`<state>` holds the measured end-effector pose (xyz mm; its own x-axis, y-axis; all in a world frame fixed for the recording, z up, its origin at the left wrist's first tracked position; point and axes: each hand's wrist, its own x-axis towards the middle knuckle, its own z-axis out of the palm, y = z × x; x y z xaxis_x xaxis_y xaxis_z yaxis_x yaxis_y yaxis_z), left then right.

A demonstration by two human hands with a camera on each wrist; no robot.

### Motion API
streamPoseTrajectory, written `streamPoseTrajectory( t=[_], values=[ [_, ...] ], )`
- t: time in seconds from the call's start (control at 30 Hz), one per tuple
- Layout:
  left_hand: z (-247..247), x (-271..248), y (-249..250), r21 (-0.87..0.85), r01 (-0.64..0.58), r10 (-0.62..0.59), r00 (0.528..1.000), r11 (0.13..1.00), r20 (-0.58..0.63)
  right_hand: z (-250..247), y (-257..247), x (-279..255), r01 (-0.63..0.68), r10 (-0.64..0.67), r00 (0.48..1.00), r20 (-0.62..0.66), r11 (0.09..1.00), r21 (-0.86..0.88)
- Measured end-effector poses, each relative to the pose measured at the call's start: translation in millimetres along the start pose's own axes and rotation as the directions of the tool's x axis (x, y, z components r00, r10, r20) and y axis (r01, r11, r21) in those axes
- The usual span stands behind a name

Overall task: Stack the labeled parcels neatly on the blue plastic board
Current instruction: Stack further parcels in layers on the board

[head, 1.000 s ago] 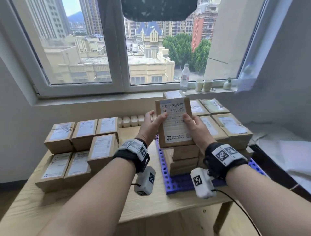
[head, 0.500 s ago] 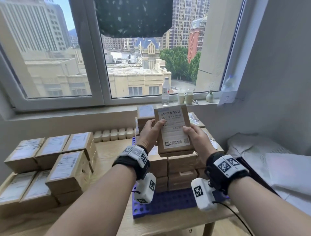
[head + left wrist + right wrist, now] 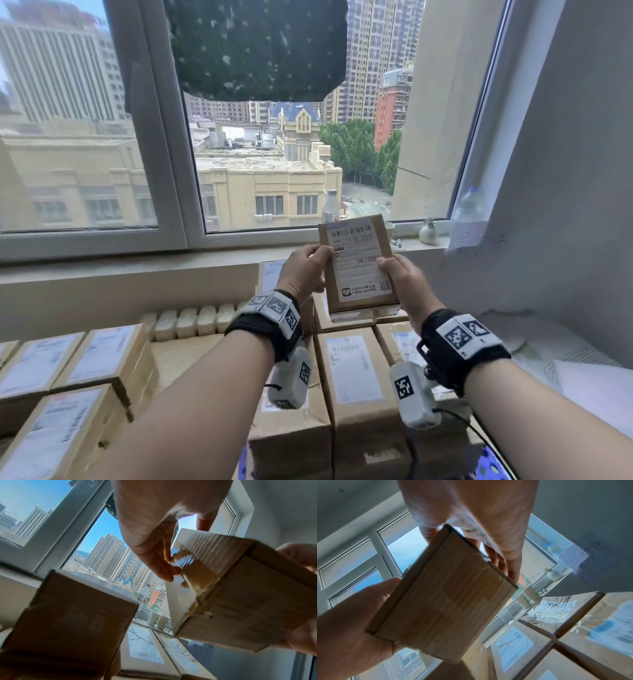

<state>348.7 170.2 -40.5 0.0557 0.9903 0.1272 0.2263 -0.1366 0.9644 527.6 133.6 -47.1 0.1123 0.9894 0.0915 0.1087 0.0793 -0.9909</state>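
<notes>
Both hands held one labelled parcel up in front of the window, its printed label facing the person and its top edge tilted away. The left hand gripped the parcel's left edge, thumb on the label and fingers curled behind; the right hand gripped the right edge the same way, thumb on the front, fingers wrapped round the back. Against the frame half a second before, the parcel stood higher, now lifted clear above the stack of parcels and reaching the window sill line, where earlier its bottom edge sat just over the top box. The head view had also tipped up and moved closer: the blue plastic board showed only as a sliver at the lower right corner under the stack, and the unstacked parcels on the desk had slid to the lower left edge.
</notes>
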Motion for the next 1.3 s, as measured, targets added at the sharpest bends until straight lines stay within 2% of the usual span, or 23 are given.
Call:
streamPoseTrajectory(
  t=[0.23,0.43,0.63,0.87,1.1,1.3],
  values=[
    [-15.0,56.7,-17.6,0.327,0.011,-0.013,1.000,0.945,0.004,15.0,19.8,59.7,-0.128,0.127,0.991,-0.031,0.992,-0.018],
    [-19.9,75.3,-43.5,0.402,0.137,-0.124,0.991,0.905,-0.057,26.8,47.6,93.3,-0.256,0.256,0.967,-0.008,0.965,-0.059],
    [-9.8,79.9,-54.8,0.605,0.146,-0.177,0.984,0.782,-0.008,30.5,64.8,108.3,-0.377,0.381,0.924,0.042,0.923,-0.082],
    [-1.0,79.9,-58.6,0.656,0.115,-0.135,0.991,0.746,-0.019,35.6,71.6,122.3,-0.341,0.368,0.927,0.076,0.908,-0.244],
    [4.7,78.1,-56.4,0.739,0.105,-0.144,0.989,0.666,-0.010,37.4,81.2,130.8,-0.317,0.362,0.930,0.060,0.877,-0.360],
    [6.9,77.6,-56.3,0.741,0.113,-0.142,0.990,0.662,-0.024,40.1,67.9,128.7,-0.242,0.315,0.947,0.053,0.814,-0.528]
  ],
)
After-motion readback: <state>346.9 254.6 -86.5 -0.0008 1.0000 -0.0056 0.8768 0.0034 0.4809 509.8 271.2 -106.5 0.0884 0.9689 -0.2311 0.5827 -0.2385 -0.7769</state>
